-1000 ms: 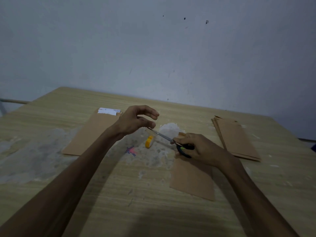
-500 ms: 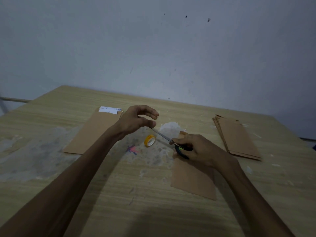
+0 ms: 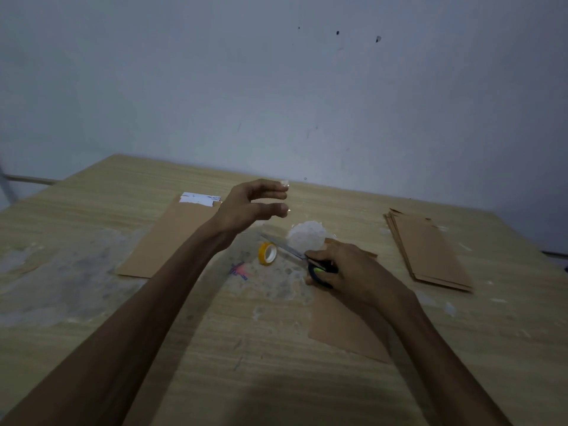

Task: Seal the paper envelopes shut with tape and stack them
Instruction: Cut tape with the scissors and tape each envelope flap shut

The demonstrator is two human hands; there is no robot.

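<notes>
Head view: worn wooden table (image 3: 276, 379) against a plain pale wall (image 3: 276, 87).

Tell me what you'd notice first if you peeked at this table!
The two hands in the middle: the left hand is raised above the table, and the right hand holds scissors low over a brown envelope. Between them sits a small yellow tape roll. A stack of envelopes lies at the far right.

A pale wood-grain table (image 3: 215, 348) (scuffed grey at frame left) carries one flat brown paper envelope (image 3: 166, 241) left of centre, another (image 3: 341, 327) lower right, a stack (image 3: 430, 253) far right, and a small yellow tape roll (image 3: 267, 253) mid-frame.
</notes>
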